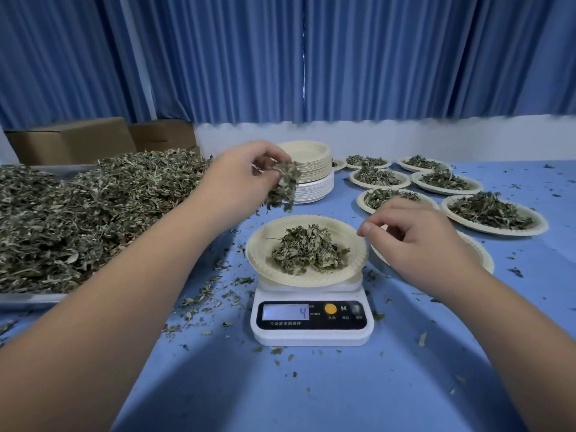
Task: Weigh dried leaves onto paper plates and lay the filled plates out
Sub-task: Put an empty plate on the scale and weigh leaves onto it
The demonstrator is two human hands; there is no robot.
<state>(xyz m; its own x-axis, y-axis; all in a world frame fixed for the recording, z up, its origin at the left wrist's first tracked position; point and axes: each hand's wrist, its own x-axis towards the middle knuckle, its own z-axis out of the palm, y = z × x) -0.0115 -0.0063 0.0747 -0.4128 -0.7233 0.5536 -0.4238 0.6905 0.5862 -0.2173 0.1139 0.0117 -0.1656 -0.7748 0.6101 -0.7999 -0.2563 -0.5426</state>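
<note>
A white kitchen scale stands in the middle of the blue table, its display reading 4. On it rests a paper plate with a small heap of dried leaves. My left hand hovers up and left of the plate, pinching a clump of dried leaves. My right hand hangs at the plate's right rim, fingers curled loosely with nothing in them. A big pile of dried leaves fills a tray at the left.
A stack of bare paper plates stands behind the scale. Several filled plates lie at the right rear, and one more plate shows under my right hand. Cardboard boxes and blue curtains stand behind. Leaf crumbs litter the table.
</note>
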